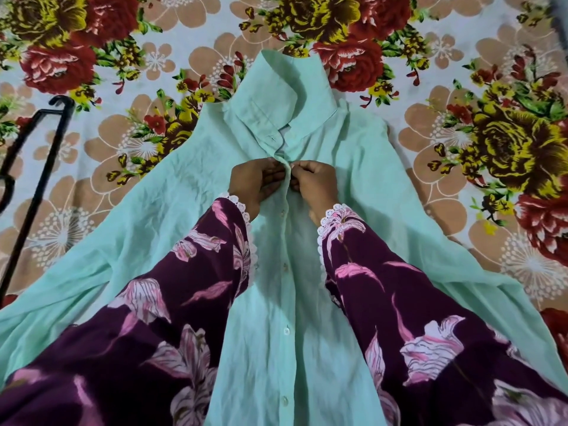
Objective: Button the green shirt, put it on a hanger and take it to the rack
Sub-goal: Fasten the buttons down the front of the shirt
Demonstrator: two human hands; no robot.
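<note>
On the floral bedsheet (pixel 430 155) lies the green shirt (pixel 172 210), front up; left hand (pixel 256 182) and right hand (pixel 312 184) each pinch its placket below the collar (pixel 289 96). Black hanger (pixel 37 155) lies left.

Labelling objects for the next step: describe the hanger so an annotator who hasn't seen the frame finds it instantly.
Start at the floral-print bedsheet that fills the frame, with the pale green button-up shirt spread flat at its centre. Go to the far left edge, beyond the shirt's sleeve: the thin black hanger lies there on the sheet. It is the only dark, rigid, straight-barred thing among soft, colourful fabric.
</note>
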